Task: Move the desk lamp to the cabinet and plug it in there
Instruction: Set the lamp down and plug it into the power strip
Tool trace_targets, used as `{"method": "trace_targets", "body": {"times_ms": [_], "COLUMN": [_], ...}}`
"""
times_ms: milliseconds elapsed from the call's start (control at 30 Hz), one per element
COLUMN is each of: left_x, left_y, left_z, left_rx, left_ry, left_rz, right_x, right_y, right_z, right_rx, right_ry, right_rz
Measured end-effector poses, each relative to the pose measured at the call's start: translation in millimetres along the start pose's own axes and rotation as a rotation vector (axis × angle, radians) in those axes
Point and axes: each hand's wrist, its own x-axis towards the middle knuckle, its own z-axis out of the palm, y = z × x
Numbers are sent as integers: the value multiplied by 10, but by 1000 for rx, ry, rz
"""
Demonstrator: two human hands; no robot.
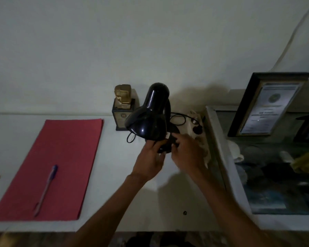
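Glossy black desk lamp, shade tilted down-left, upright on white desk near wall

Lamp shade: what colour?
Glossy black, matching the rest of the lamp. The head view, the only one, shows it clearly.

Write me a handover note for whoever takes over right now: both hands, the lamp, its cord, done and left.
Left hand: at the base of the black gooseneck desk lamp, fingers curled on its left edge; firm grip not confirmed.
Right hand: on the base's right side, same doubt.
Lamp stands on the white desk, unlit, beside the small gold trophy.
Black cord loops behind toward the white power strip; a black plug sits there.
Done: hands at the base.
Left: unplug, carry the lamp to the cabinet, plug in.
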Motion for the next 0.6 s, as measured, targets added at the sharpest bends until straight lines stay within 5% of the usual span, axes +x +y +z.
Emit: {"method": "trace_targets", "body": {"times_ms": [133,600], "left_x": [-99,-185], "left_y": [-103,-139], "left_z": [-39,172], "left_rx": [93,130], "left_ry": [13,-2], "left_rz": [-135,-222], "right_x": [-78,-76], "right_y": [-22,76], "right_z": [285,469], "right_rx": [-149,-305], "right_ry": [-153,-16], "right_rz": [-110,-227]}}
